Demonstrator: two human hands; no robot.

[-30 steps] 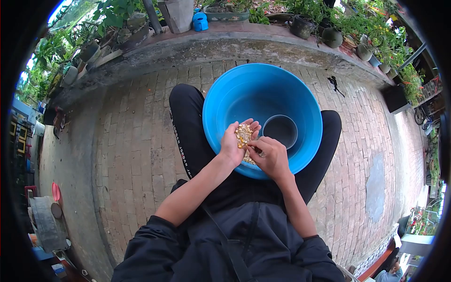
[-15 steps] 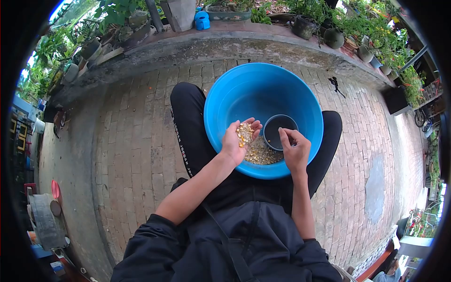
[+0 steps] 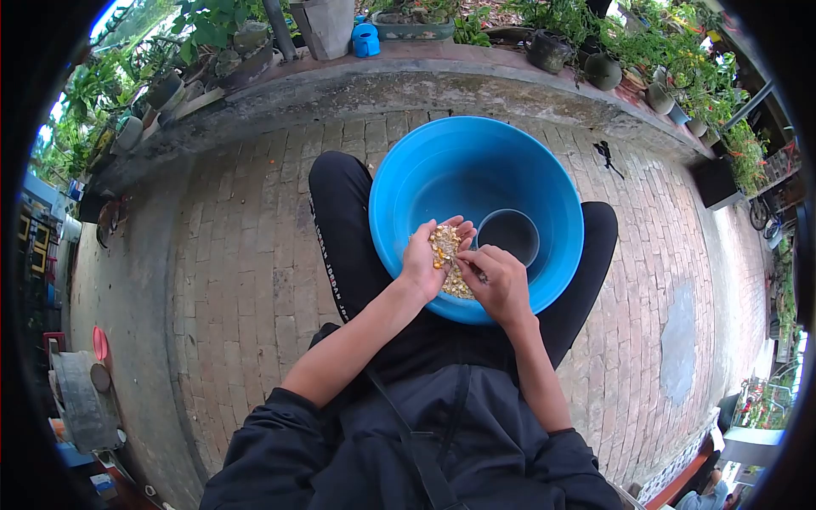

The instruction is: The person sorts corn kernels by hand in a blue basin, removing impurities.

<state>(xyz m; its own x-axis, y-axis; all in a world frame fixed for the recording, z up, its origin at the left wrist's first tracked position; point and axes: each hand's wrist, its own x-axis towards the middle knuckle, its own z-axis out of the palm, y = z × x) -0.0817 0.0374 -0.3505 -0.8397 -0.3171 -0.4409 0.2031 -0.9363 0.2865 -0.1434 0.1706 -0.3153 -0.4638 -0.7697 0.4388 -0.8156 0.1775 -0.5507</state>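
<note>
My left hand (image 3: 418,263) is palm up and cupped around a heap of corn kernels (image 3: 444,241), some yellow and some pale. Close beside that palm is my right hand (image 3: 501,287), its thumb and fingers pinched together at the edge of the heap. Whatever is between those fingertips is too small to make out. Both hands are over a big blue tub (image 3: 476,136) that stands between my knees. Inside it, a round dark bowl (image 3: 508,234) sits to the right, and loose grain (image 3: 457,287) lies at the near side, partly hidden by my right hand.
Brick paving (image 3: 246,280) surrounds me. Beyond the tub runs a low concrete wall (image 3: 425,85) with potted plants and a small blue watering can (image 3: 365,39). A dark animal (image 3: 109,219) is at the far left, and a grey container (image 3: 85,399) stands at the lower left.
My right hand has moved left from above the dark bowl to the kernels in my left palm. My left hand stays nearly still, and the bowl's inside is now uncovered.
</note>
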